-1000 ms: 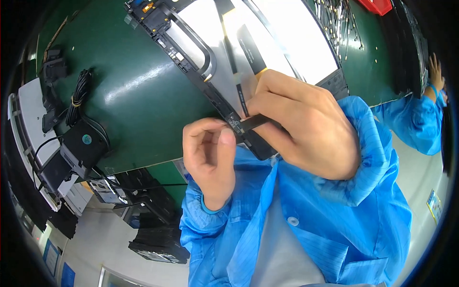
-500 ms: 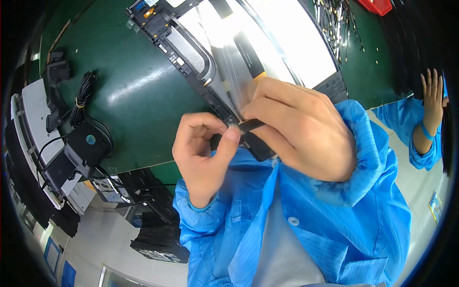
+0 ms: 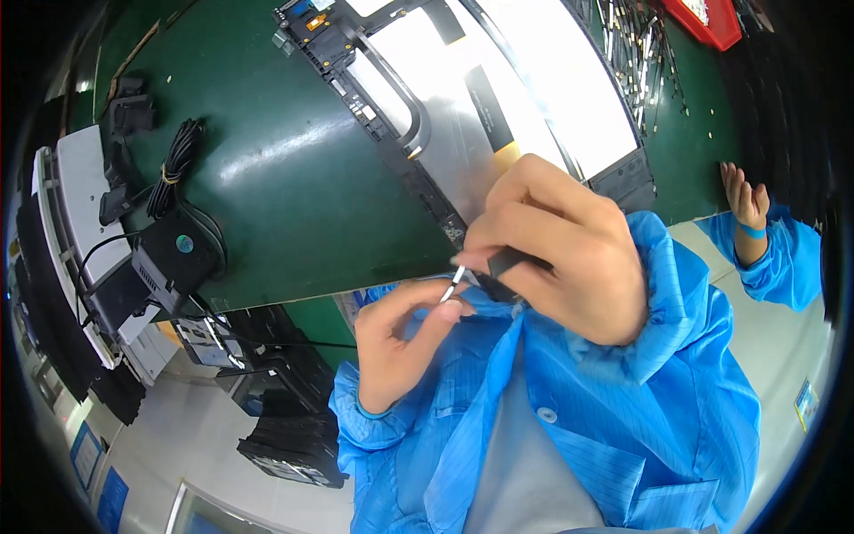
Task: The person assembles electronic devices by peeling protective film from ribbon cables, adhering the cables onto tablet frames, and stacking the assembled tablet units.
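Note:
Pinched between the thumb and forefinger of my left hand (image 3: pixel 400 338) is a thin black-and-white strip (image 3: pixel 455 283), tilted up to the right. My right hand (image 3: pixel 569 254) has its fingers closed round a flat black tool (image 3: pixel 509 261); its exact kind is hidden in the grip. The right fingertips meet or nearly meet the strip's upper end. Beyond both hands lies a laptop-like panel (image 3: pixel 442 142) with a black frame, a silvery metal sheet and a bright white surface. Its near corner is partly covered by my right hand.
A bundle of thin black strips (image 3: pixel 636 62) lies right of the panel, below a red tray (image 3: pixel 712 31). On the left are a black power box (image 3: pixel 173 258) and a coiled cable (image 3: pixel 178 165). Another person's hand (image 3: pixel 747 203) is at the green table's (image 3: pixel 294 209) right edge.
My left hand has drawn back from the panel's edge toward my body, and the strip now shows in its pinch. My right hand stays near the corner. The other person's hand has lowered.

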The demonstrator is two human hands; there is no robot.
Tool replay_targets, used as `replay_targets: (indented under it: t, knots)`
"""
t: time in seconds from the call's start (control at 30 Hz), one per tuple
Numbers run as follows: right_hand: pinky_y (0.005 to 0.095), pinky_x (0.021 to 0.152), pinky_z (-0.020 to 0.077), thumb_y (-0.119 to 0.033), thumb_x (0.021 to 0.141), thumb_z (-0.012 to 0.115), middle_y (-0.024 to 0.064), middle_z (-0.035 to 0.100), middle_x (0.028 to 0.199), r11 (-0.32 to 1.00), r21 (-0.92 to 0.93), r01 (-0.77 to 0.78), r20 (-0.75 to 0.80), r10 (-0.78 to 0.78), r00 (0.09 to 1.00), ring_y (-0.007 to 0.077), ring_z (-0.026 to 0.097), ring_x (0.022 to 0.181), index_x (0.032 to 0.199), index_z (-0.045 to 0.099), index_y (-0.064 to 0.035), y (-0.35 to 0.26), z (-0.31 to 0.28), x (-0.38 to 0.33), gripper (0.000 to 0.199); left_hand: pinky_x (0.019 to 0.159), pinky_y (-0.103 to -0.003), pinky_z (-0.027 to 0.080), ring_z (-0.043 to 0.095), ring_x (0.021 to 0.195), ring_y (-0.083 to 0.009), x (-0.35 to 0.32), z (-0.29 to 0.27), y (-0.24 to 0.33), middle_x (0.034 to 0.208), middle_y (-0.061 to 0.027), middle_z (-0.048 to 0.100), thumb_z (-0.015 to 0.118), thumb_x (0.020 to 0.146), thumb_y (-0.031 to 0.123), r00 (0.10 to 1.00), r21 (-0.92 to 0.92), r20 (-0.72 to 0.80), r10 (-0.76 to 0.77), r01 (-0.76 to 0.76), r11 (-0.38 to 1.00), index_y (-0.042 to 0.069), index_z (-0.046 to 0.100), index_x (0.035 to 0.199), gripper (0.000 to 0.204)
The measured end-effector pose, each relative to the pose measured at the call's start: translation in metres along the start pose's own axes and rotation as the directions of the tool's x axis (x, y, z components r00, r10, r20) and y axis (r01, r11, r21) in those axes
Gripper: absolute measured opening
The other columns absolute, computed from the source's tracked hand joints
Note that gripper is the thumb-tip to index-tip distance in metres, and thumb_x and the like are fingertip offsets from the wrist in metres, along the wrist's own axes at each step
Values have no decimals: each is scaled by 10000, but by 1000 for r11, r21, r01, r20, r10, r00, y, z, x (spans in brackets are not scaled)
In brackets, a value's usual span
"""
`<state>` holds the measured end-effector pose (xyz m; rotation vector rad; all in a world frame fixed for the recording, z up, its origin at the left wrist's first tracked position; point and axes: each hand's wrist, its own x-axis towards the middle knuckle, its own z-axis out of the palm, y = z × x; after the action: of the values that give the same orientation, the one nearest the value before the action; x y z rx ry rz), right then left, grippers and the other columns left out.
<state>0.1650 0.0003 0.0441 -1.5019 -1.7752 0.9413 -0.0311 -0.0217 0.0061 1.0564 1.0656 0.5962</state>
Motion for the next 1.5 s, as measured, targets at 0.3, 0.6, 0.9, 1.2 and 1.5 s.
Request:
replay_targets:
  t: [0.3, 0.6, 0.9, 1.2, 1.5]
  knots:
    - [299, 583, 485, -50, 598, 775, 76, 518, 837, 997, -67, -27, -91, 21, 996, 203, 589, 681, 792, 615, -14, -4, -2, 0, 254, 662, -234, 514, 630, 752, -143, 4, 5, 12, 851, -150, 657, 619, 830, -9, 995, -186, 49, -90, 97, 978, -42, 530, 916, 128]
    - [290, 569, 483, -12, 595, 760, 85, 542, 845, 999, -40, 8, -125, -13, 992, 199, 585, 653, 768, 622, -17, 1, 10, -2, 221, 716, -246, 490, 616, 788, -121, 1, 12, 11, 853, -101, 651, 623, 832, -1, 996, -104, -8, -86, 85, 991, -38, 563, 920, 113]
    - [305, 602, 505, 12, 735, 678, 132, 642, 779, 918, 389, 75, -68, -52, 996, 244, 634, 669, 855, 665, 7, -1, -15, -2, 120, 720, -251, 492, 628, 772, -167, 18, 27, 22, 941, -154, 621, 591, 813, -73, 938, -180, -98, 334, -347, 921, -54, 548, 1018, 210]
    - [293, 543, 503, 25, 688, 574, 80, 641, 847, 830, 83, 551, -320, -501, 804, 214, 627, 663, 886, 650, -52, 22, -44, -3, 225, 742, -384, 490, 643, 832, -286, 44, 23, 40, 792, -120, 673, 708, 629, -74, 564, 594, 190, 803, -718, 364, 5, 633, 898, 290]
    - [242, 651, 449, -27, 774, 658, 106, 626, 815, 926, -307, -221, -747, -91, 658, 125, 572, 750, 844, 651, 49, 121, -207, 45, 104, 857, -427, 450, 645, 870, -286, 47, 14, 27, 824, -131, 679, 637, 746, -52, 652, 480, -12, 758, -661, 576, 25, 578, 855, 146]
